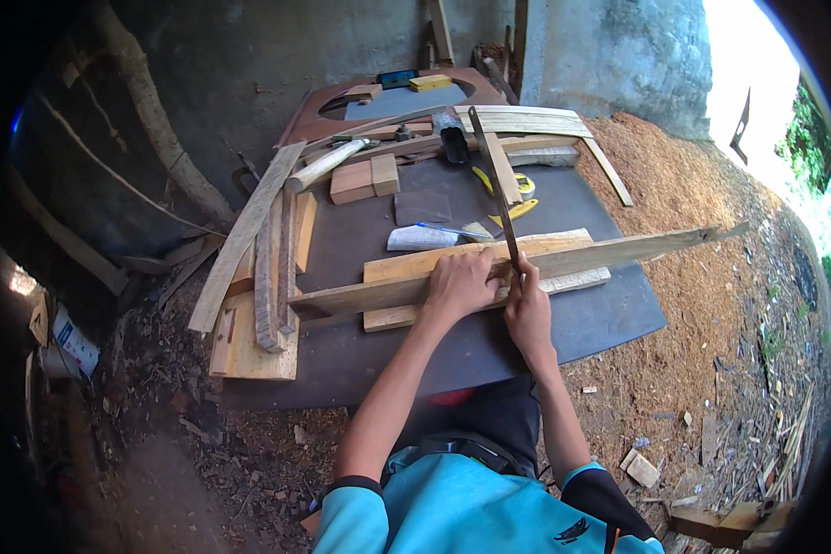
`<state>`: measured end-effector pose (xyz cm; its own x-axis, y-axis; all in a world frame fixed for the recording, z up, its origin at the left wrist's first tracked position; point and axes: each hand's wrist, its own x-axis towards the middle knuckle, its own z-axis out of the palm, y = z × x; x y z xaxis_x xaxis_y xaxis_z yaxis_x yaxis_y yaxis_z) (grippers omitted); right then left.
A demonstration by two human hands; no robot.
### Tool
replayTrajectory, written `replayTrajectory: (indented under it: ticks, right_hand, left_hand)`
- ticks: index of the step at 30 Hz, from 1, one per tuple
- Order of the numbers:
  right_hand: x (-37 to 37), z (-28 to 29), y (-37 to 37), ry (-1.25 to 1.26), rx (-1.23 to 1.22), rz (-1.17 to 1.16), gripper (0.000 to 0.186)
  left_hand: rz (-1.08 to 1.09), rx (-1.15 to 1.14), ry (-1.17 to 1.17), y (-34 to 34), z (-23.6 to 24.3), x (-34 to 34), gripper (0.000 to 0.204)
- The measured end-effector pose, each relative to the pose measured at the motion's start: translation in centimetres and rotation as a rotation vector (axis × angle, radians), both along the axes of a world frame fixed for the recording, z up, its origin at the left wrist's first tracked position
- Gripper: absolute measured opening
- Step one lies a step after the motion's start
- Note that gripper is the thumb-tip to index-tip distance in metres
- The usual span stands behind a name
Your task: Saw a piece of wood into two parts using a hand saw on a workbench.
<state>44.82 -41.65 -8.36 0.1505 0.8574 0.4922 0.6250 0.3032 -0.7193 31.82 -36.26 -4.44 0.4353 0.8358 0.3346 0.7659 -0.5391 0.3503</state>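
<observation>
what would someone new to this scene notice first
Probably the long wooden board slanting across the dark tabletop in front of the person, with the left hand on it. Just beside that, the right hand grips the lower end of a long, narrow dark blade that points up the picture, away from the person. After those, the broad spread of sawdust on the ground to the right stands out.

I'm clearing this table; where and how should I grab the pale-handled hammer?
Probably by the pale handle, close to its free end, reaching from above and the near side: it is long, uncovered on top, and that end points near-left.
</observation>
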Motion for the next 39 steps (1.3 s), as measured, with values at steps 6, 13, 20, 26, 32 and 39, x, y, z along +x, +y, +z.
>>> replayTrajectory:
  ticks: [6,13,20,26,32,39]
  right_hand:
    - [-0.2,1.3,1.2,-0.097,-0.083,0.013,0.047]
    - [-0.4,0.9,1.3,-0.047,0.006,0.101,0.043]
    - [0.0,0.5,2.5,-0.174,-0.082,0.099,0.04]
    - [0.7,-0.3,3.9,-0.093,-0.112,0.003,0.039]
    - [0.5,1.3,4.1,-0.179,-0.207,0.004,0.041]
    - [0.7,-0.6,5.4,-0.106,-0.139,0.116,0.041]
  left_hand:
    - [0.255,0.122,-0.247,1.0,-1.3,1.8,0.041]
    - [0.319,0.214,-0.199,2.5,-4.3,3.2,0.053]
    - [0.37,0.08,-0.071,1.6,-2.4,2.5,0.05]
    - [0.417,0.14,-0.134,2.5,-3.5,3.5,0.05]
    - [0.423,0.132,-0.161,2.4,-3.1,3.5,0.05]
    - [0.468,0.136,-0.196,2.3,-3.8,2.5,0.047]
